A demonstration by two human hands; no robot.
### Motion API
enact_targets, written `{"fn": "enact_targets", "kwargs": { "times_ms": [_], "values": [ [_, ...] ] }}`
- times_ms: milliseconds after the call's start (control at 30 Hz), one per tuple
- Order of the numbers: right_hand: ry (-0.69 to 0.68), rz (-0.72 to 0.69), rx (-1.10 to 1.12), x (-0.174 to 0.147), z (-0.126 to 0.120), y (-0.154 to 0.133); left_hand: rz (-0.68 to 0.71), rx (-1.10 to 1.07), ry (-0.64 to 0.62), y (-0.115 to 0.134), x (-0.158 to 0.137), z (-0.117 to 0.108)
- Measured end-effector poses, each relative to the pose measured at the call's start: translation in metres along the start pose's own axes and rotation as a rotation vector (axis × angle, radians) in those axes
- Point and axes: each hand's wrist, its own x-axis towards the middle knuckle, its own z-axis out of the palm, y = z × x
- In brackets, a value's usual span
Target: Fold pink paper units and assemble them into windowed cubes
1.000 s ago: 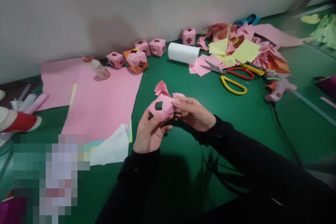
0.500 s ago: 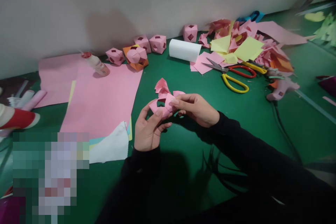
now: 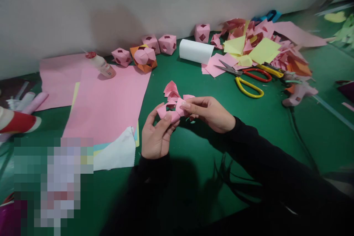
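Note:
Between my hands, just above the green table, is a pink folded-paper piece (image 3: pixel 173 117) with an opening in its middle and loose flaps at the top. My left hand (image 3: pixel 157 136) pinches its lower left side, thumb on the near face. Its right side is gripped by my right hand (image 3: pixel 214 112), thumb on top and the other fingers partly hidden beneath. A separate-looking pink folded bit (image 3: pixel 171 89) rises behind the piece; whether it is joined on, I cannot tell.
Pink paper balls (image 3: pixel 167 44) line the wall, one inside an orange frame (image 3: pixel 149 67). Scissors (image 3: pixel 238 73), a white roll (image 3: pixel 196 51) and a heap of paper scraps (image 3: pixel 257 38) lie right. Pink sheets (image 3: pixel 107 99) and a small bottle (image 3: pixel 101 65) are left. A glue gun (image 3: pixel 300 94) trails a cord.
My right hand has shifted slightly right, and the opening in the paper piece looks flatter. Left-hand fingers have drawn in closer beneath it. Both hands keep hold.

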Motion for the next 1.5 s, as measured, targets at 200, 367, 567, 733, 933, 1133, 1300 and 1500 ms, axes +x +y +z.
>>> {"fn": "enact_targets", "kwargs": {
  "times_ms": [200,367,567,733,933,1133,1300,1500],
  "values": [
    [0.006,0.007,-0.009,0.0,0.0,0.002,-0.028,-0.002,0.056,0.002,0.003,0.004],
    [0.003,0.009,-0.004,0.0,0.0,0.003,-0.028,-0.008,0.055,0.001,0.002,0.006],
    [-0.026,0.018,-0.031,0.001,0.0,0.001,-0.032,-0.008,0.056,0.001,0.003,0.006],
    [-0.038,0.058,-0.036,0.001,0.0,0.002,-0.027,0.003,0.034,0.003,0.002,0.004],
    [-0.007,0.073,-0.074,0.0,0.002,0.0,0.012,0.047,0.001,-0.005,0.007,-0.005],
    [0.024,0.08,0.01,-0.001,0.007,-0.001,-0.012,0.046,0.017,-0.007,0.006,-0.006],
    [0.032,0.076,0.045,-0.001,0.008,0.001,-0.054,0.026,0.001,-0.001,0.0,-0.001],
    [0.058,0.089,0.051,-0.002,0.01,-0.001,-0.051,0.013,0.007,-0.001,0.001,-0.001]
  ]
}}
